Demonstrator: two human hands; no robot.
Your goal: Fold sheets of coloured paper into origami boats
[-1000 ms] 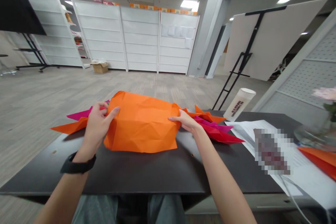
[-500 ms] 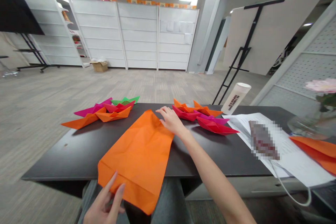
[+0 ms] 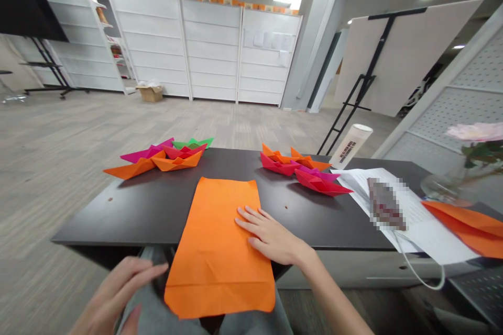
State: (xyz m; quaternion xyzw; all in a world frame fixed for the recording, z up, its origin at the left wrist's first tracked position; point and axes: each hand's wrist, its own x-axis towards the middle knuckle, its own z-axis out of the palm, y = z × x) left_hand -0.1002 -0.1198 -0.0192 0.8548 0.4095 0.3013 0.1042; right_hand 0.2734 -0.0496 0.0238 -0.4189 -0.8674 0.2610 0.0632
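We see the hands apart: right hand [image 3: 269, 235] pressed flat, fingers spread, on a long orange paper sheet [image 3: 216, 251] that overhangs a dark tabletop [image 3: 129, 217]; flat pressing keeps it smooth. Left hand [image 3: 118, 293] sits off the sheet, near its lower edge. Folded paper boats [image 3: 176, 161] lie beyond, white shelving [image 3: 208, 47] behind, on grey carpet [image 3: 78, 136].

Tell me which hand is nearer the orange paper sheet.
Right: the right hand rests on the orange paper sheet. The left hand is off it, apart from its near left corner.

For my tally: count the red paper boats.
3. One red boat sits in the left group, one at the right group's front, one at its right end. Overlapping boats could hide more.
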